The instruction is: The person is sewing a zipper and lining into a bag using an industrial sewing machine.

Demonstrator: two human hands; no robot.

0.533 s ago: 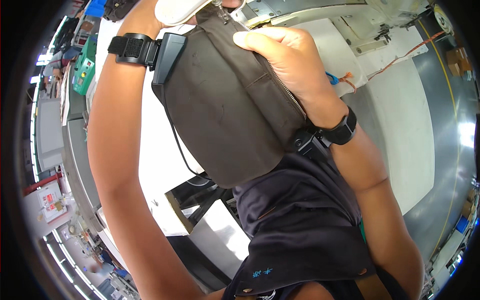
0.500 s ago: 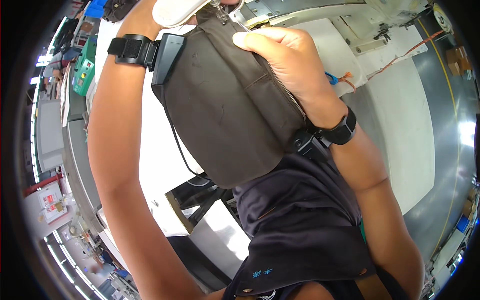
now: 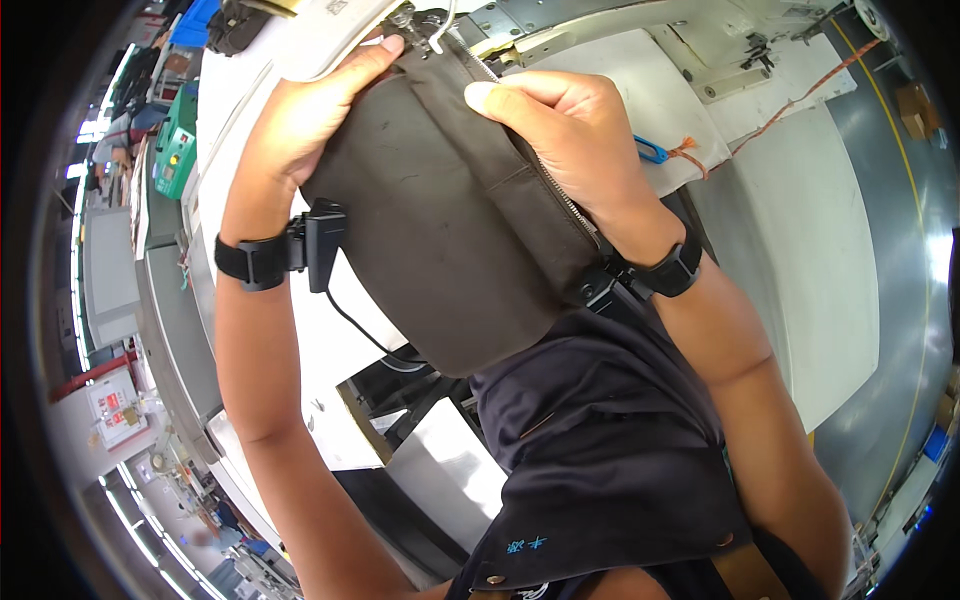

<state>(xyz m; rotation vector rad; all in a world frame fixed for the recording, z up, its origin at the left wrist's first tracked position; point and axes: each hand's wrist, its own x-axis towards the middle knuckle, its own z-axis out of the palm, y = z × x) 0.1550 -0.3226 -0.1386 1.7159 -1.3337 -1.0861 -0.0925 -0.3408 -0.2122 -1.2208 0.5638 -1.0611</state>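
A dark grey-brown bag panel [image 3: 430, 220] with a metal zipper [image 3: 565, 195] along its right side hangs from the sewing machine down toward my lap. Its far end lies at the metal presser foot [image 3: 415, 30] of a white sewing machine [image 3: 335, 35]. My right hand [image 3: 575, 150] is closed on the zipper edge, thumb on top. My left hand [image 3: 310, 120] is at the panel's far left edge, its thumb close to the presser foot; its other fingers are mostly hidden. Each wrist wears a black strap with a small black device.
Blue-handled thread snips [image 3: 650, 150] on an orange cord [image 3: 800, 100] lie right of my right hand. A white table [image 3: 830, 260] extends to the right, beside a grey floor with a yellow line. A green box [image 3: 175, 145] stands at the far left; a dark apron [image 3: 600, 430] covers my lap.
My left hand has come back from behind the machine head to the panel's far left edge, now showing its thumb. My right hand keeps its hold on the zipper edge.
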